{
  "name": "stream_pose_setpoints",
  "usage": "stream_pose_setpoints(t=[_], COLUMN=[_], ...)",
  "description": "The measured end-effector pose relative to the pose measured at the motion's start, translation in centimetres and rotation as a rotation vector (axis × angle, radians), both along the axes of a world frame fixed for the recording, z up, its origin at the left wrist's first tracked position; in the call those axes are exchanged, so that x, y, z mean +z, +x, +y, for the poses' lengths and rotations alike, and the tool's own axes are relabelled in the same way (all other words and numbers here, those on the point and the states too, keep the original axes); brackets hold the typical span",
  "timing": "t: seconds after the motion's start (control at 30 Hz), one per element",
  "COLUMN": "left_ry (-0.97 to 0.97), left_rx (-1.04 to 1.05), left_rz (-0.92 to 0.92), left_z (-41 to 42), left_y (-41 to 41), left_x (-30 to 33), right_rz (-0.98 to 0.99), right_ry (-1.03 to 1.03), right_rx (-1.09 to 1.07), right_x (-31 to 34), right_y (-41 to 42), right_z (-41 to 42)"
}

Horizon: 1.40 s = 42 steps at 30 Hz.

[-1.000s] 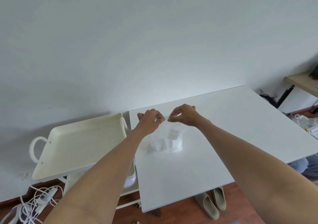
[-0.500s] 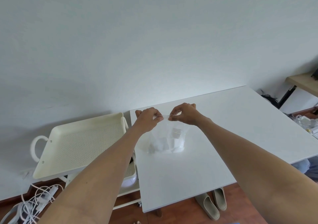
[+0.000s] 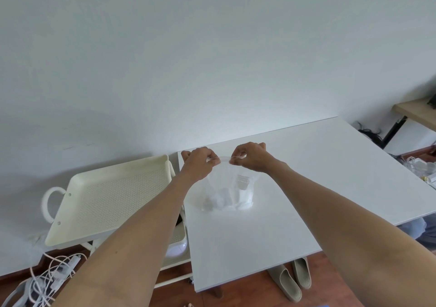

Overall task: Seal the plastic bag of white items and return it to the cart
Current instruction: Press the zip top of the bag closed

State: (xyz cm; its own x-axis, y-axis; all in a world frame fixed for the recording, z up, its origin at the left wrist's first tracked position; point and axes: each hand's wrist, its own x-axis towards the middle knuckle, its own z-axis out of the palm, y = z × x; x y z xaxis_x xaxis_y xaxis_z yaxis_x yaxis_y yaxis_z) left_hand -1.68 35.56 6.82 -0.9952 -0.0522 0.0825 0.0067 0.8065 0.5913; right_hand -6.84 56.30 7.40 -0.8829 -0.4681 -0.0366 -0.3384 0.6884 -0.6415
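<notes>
A clear plastic bag (image 3: pixel 230 193) with several white items in its bottom hangs above the white table (image 3: pixel 306 188), its base near the tabletop. My left hand (image 3: pixel 200 161) pinches the left end of the bag's top strip. My right hand (image 3: pixel 250 156) pinches the right end. The strip is stretched taut between the two hands. To the left stands the cream cart (image 3: pixel 70 214), its perforated top tray bare.
A white bowl-like object (image 3: pixel 177 250) sits on the cart's lower shelf. White cables (image 3: pixel 47 278) lie on the wooden floor at lower left. Grey slippers (image 3: pixel 292 280) rest under the table's front edge. Clutter and a wooden shelf (image 3: pixel 415 110) are at the far right.
Both hands have lifted the bag's top edge a little higher, so the bag hangs more upright. The grip on the strip is the same.
</notes>
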Motion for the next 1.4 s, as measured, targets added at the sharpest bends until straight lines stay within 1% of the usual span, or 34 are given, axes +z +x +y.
stream_pose_setpoints(t=[0.1,0.23,0.4,0.5,0.6,0.77,0.9,1.1,1.4], left_ry=[-0.028,-0.003,0.017,-0.014,-0.037,-0.010,0.076,0.183,0.284], left_rx=[-0.010,-0.033,-0.009,0.007,0.005,-0.014,0.026,0.071,0.102], left_rz=[-0.001,0.028,0.013,0.020,0.012,0.015,-0.010,-0.015,-0.026], left_z=[0.4,0.3,-1.1,-0.9,-0.2,-0.2,-1.1,-1.4,-2.3], left_y=[0.0,0.3,0.3,0.3,0.4,0.6,0.8,1.2,1.8], left_x=[0.0,0.1,0.7,0.9,0.9,1.1,1.4,1.2,1.0], right_rz=[-0.025,-0.003,0.010,-0.025,-0.068,-0.024,0.006,-0.012,-0.034], right_ry=[-0.022,-0.026,-0.029,-0.036,-0.037,-0.041,-0.037,-0.033,-0.060], right_rx=[0.024,0.011,-0.017,-0.030,0.026,0.029,0.021,0.004,-0.010], right_x=[-0.2,-0.2,-0.1,-0.1,0.0,0.1,0.2,0.3,-0.5], right_y=[0.0,-0.2,-0.7,-0.8,-0.6,-0.6,-0.9,-1.1,-1.5], right_z=[-0.1,0.1,0.7,0.4,-0.2,-0.3,-0.2,-0.4,-0.6])
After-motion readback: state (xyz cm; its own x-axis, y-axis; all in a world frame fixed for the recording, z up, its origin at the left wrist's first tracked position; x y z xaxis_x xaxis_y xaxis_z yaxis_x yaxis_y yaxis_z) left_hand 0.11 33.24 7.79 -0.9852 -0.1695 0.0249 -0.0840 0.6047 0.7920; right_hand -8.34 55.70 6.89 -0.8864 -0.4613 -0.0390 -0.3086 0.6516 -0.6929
